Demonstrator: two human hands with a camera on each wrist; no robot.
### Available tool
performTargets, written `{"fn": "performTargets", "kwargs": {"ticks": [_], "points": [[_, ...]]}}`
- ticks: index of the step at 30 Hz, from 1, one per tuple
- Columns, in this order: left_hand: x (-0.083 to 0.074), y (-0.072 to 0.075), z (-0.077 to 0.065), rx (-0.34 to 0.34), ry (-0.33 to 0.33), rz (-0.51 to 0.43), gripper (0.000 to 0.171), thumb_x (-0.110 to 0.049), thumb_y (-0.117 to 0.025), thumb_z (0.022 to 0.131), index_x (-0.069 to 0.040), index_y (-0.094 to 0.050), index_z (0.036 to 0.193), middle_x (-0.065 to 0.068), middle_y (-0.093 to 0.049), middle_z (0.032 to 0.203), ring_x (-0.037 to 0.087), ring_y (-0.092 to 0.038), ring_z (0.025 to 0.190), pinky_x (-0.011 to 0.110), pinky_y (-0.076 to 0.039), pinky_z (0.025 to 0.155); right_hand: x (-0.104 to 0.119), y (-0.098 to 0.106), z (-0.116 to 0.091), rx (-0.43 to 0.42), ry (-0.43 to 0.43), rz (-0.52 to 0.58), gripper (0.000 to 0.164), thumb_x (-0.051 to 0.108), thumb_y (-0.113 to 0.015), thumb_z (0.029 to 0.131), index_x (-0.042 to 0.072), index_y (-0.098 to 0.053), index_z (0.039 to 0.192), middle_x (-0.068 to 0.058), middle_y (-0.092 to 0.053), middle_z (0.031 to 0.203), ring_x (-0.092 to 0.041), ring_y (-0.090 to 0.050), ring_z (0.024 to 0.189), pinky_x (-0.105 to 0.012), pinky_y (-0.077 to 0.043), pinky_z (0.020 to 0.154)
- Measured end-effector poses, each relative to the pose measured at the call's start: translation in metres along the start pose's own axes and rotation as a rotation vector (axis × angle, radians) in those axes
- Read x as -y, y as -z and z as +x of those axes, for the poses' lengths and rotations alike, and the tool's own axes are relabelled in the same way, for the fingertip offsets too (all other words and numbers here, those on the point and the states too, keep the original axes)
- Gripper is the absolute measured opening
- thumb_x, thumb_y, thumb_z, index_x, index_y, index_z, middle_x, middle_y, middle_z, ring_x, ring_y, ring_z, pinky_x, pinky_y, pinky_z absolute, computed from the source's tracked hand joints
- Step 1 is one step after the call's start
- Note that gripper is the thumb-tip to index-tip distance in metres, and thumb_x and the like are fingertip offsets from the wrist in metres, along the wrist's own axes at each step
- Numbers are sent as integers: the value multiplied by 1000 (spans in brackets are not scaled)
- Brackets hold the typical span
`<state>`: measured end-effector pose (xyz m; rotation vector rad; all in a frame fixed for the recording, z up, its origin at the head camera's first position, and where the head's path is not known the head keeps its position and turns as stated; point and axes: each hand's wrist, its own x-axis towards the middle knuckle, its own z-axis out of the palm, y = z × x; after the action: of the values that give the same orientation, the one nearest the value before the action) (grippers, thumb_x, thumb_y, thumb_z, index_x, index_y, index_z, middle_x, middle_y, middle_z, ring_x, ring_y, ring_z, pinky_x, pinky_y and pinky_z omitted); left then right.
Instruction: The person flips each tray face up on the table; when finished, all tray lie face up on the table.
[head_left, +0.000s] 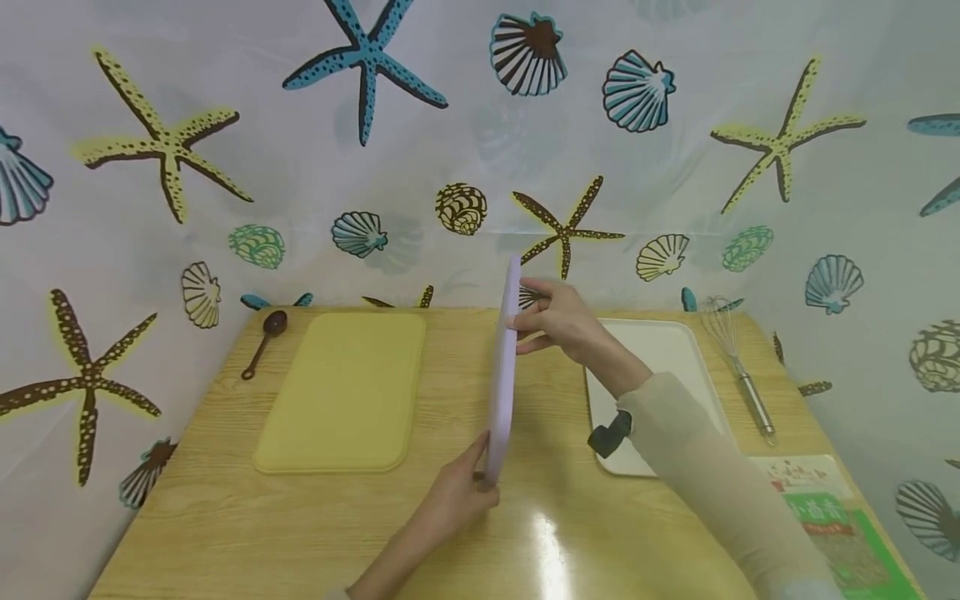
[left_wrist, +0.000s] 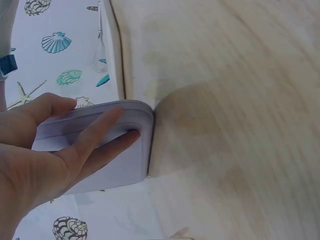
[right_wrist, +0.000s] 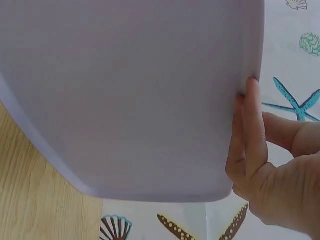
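A pale purple tray (head_left: 502,375) is held up on its edge over the middle of the wooden table, nearly edge-on in the head view. My left hand (head_left: 453,492) grips its near, lower end; in the left wrist view the thumb lies on one side of the rim and fingers (left_wrist: 100,132) on the other. Higher up, at the far end, my right hand (head_left: 558,321) pinches the rim between thumb and fingers. The tray's broad flat face (right_wrist: 125,100) fills much of the right wrist view.
To the left lie a yellow tray (head_left: 341,396) and a dark brown spoon (head_left: 264,343). Under the right forearm is a white tray (head_left: 645,358), with a whisk (head_left: 738,367) beside it. Green packets (head_left: 840,533) sit at the near right. A patterned curtain (head_left: 465,125) encloses the table.
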<state>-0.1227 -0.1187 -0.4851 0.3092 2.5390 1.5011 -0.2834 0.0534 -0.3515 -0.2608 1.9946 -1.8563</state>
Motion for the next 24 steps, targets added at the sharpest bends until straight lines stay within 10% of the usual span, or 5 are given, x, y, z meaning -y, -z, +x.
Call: {"fn": "performTargets", "kwargs": {"ticks": [11, 19, 24], "points": [[-30, 27, -8, -59, 44, -41, 72, 3, -61, 79, 13, -28, 143, 36, -43, 137, 49, -59, 107, 46, -57, 81, 6, -33, 14, 26, -45, 17, 78, -5, -66, 87, 13, -27, 152, -21, -62, 102, -32, -65, 87, -39, -60, 69], [-61, 53, -14, -135, -40, -83, 101, 10, -63, 82, -25, -5, 156, 31, -35, 146, 46, -61, 104, 48, -58, 77, 8, -49, 19, 22, -77, 52, 74, -6, -65, 87, 8, -30, 151, -25, -62, 110, -27, -67, 78, -39, -60, 69], [-71, 64, -18, -139, -37, -120, 97, 9, -62, 83, -28, -11, 156, 31, -38, 145, 49, -57, 111, 45, -59, 75, 9, -53, 19, 13, -117, 55, 71, -4, -64, 89, 5, -30, 150, -24, -62, 115, -24, -67, 78, -36, -60, 70]]}}
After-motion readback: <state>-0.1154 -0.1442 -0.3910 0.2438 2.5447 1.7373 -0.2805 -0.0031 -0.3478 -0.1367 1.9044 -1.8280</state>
